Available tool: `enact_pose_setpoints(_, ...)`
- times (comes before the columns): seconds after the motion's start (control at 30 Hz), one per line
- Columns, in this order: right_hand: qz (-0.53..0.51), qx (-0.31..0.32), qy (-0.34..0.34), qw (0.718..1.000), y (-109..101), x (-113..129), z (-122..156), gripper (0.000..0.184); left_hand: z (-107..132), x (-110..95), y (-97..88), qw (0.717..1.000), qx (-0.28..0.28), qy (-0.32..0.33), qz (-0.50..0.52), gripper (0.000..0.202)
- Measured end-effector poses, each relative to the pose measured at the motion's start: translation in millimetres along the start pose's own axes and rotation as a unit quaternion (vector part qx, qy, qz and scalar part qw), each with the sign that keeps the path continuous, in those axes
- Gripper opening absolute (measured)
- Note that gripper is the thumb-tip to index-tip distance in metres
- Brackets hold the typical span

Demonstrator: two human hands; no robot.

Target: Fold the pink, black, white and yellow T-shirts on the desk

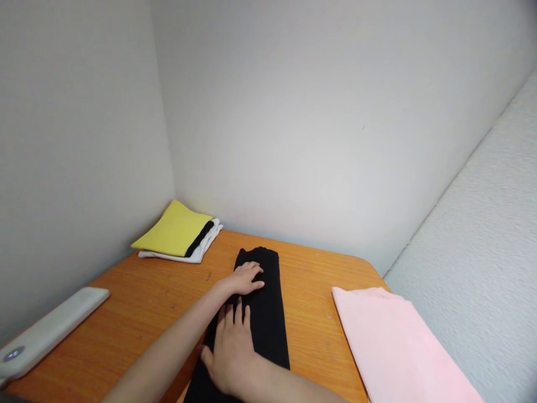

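Note:
A black garment (268, 324), folded into a long narrow strip with a gathered far end, lies along the wooden table. My left hand (247, 278) rests palm down on it close to the far end, with the fingers spread. Nearer to me, my right hand (231, 347) is also laid flat on the black cloth, its fingers pointing away and the thumb out to the left. Neither hand grips the fabric. The near end of the garment runs out of the bottom of the view, partly hidden by my right hand and forearm.
At the table's back left corner is a stack of folded cloths, a yellow one (176, 229) on top of black and white ones. A long white device (59, 324) with a round button lies at the left edge. Folded pink cloth (394, 341) lies on the right. Walls (272, 140) stand behind.

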State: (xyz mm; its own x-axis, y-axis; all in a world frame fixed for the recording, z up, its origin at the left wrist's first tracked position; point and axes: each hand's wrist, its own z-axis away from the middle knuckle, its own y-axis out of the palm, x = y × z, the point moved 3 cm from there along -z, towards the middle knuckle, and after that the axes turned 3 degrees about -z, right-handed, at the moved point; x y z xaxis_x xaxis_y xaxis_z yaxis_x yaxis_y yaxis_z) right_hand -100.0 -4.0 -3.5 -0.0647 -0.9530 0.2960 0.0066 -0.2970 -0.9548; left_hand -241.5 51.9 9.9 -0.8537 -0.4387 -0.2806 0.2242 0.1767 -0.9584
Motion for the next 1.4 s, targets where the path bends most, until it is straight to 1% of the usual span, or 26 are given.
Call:
enact_pose_setpoints(0.1, -0.02, -0.012, -0.028, 0.999, -0.3, 6.8, 14.8, 0.084, 16.6, -4.5, 19.8, 1.0, -0.002, 0.028, -0.014, 0.059)
enact_pose_setpoints(0.2, -0.021, -0.013, -0.015, 1.0, -1.1, 15.5, 23.5, 0.084, 21.4, -5.4, 27.1, 0.999, -0.01, 0.036, -0.021, 0.06)
enact_pose_setpoints(0.27, -0.022, -0.002, -0.028, 0.999, 2.1, 27.4, 33.2, 0.087, 19.8, -6.5, 25.3, 0.999, -0.01, 0.04, -0.019, 0.059)
enact_pose_setpoints(0.37, -0.045, 0.027, -0.108, 0.993, 7.6, 48.6, 60.7, 0.092, 20.5, -10.8, 15.3, 0.999, -0.017, 0.047, -0.008, 0.057)
enact_pose_setpoints(0.43, -0.075, 0.061, -0.166, 0.981, 3.3, 55.0, 85.9, 0.09, 30.0, -15.8, 5.0, 0.998, -0.032, 0.047, 0.006, 0.055)
enact_pose_setpoints(0.47, -0.094, 0.078, -0.188, 0.975, -3.1, 53.7, 99.3, 0.088, 39.3, -19.0, -0.8, 0.998, -0.043, 0.046, 0.013, 0.055)
enact_pose_setpoints(0.5, -0.113, 0.09, -0.205, 0.968, -12.3, 49.1, 112.8, 0.085, 52.2, -22.5, -6.7, 0.997, -0.052, 0.044, 0.019, 0.054)
enact_pose_setpoints(0.57, -0.141, 0.091, -0.214, 0.962, -35.4, 29.9, 137.9, 0.081, 89.0, -30.1, -17.5, 0.996, -0.071, 0.041, 0.043, 0.053)
enact_pose_setpoints(0.63, -0.136, 0.076, -0.185, 0.97, -54.9, 0.4, 159.1, 0.083, 137.8, -37.0, -24.3, 0.993, -0.079, 0.039, 0.081, 0.05)
enact_pose_setpoints(0.7, -0.11, 0.068, -0.151, 0.98, -61.6, -30.9, 176.3, 0.093, 191.2, -41.9, -23.8, 0.991, -0.065, 0.043, 0.105, 0.046)
enact_pose_setpoints(0.73, -0.094, 0.069, -0.137, 0.984, -59.3, -44.8, 183.4, 0.099, 216.6, -43.6, -20.1, 0.992, -0.047, 0.053, 0.1, 0.046)
enact_pose_setpoints(0.77, -0.076, 0.073, -0.125, 0.987, -53.8, -56.3, 189.4, 0.105, 239.5, -44.5, -14.6, 0.994, -0.027, 0.064, 0.085, 0.05)
enact_pose_setpoints(0.8, -0.057, 0.076, -0.112, 0.989, -46.1, -65.3, 194.4, 0.11, 259.1, -44.7, -7.7, 0.995, -0.008, 0.078, 0.065, 0.061)
enact_pose_setpoints(0.87, -0.013, 0.06, -0.078, 0.995, -29.2, -75.6, 201.2, 0.115, 285.9, -42.9, 7.4, 0.995, 0.009, 0.096, 0.012, 0.091)
enact_pose_setpoints(0.9, 0.011, 0.043, -0.062, 0.997, -21.5, -77.1, 203.4, 0.115, 293.4, -41.4, 14.3, 0.995, 0.004, 0.101, -0.022, 0.099)
enact_pose_setpoints(0.97, 0.052, -0.002, -0.047, 0.998, -9.8, -75.4, 206.2, 0.108, 299.6, -38.3, 25.0, 0.989, -0.028, 0.11, -0.099, 0.095)
enact_pose_setpoints(1.03, 0.075, -0.044, -0.06, 0.994, -1.9, -72.2, 208.4, 0.099, 300.8, -36.0, 31.9, 0.975, -0.072, 0.136, -0.162, 0.09)
enact_pose_setpoints(1.1, 0.078, -0.071, -0.091, 0.99, 4.7, -72.9, 210.6, 0.091, 302.9, -32.3, 37.6, 0.962, -0.105, 0.176, -0.182, 0.084)
enact_pose_setpoints(1.13, 0.072, -0.078, -0.106, 0.989, 8.1, -75.3, 211.8, 0.086, 304.7, -28.9, 40.5, 0.959, -0.118, 0.191, -0.172, 0.079)
enact_pose_setpoints(1.2, 0.032, -0.077, -0.116, 0.99, 14.2, -83.3, 213.9, 0.069, 307.6, -18.5, 46.7, 0.962, -0.139, 0.21, -0.107, 0.063)
enact_pose_setpoints(1.23, 0.0, -0.076, -0.103, 0.992, 15.6, -88.0, 214.8, 0.056, 307.6, -12.2, 50.5, 0.966, -0.132, 0.214, -0.054, 0.053)
enact_pose_setpoints(1.27, -0.032, -0.075, -0.083, 0.993, 15.4, -91.8, 215.5, 0.043, 305.9, -5.6, 54.5, 0.971, -0.11, 0.211, 0.009, 0.041)
enact_pose_setpoints(1.3, -0.062, -0.077, -0.063, 0.993, 12.6, -93.9, 216.0, 0.032, 302.5, 0.3, 58.4, 0.975, -0.071, 0.197, 0.076, 0.029)
enact_pose_setpoints(1.33, -0.094, -0.084, -0.049, 0.991, 6.9, -93.7, 216.1, 0.025, 297.8, 5.2, 61.3, 0.975, -0.03, 0.169, 0.14, 0.023)
enact_pose_setpoints(1.37, -0.126, -0.095, -0.04, 0.987, -2.0, -91.5, 215.2, 0.022, 292.0, 9.2, 62.0, 0.974, -0.006, 0.12, 0.194, 0.027)
enact_pose_setpoints(1.4, -0.16, -0.109, -0.036, 0.98, -13.9, -87.9, 212.5, 0.021, 285.7, 12.0, 59.6, 0.97, -0.01, 0.059, 0.234, 0.035)
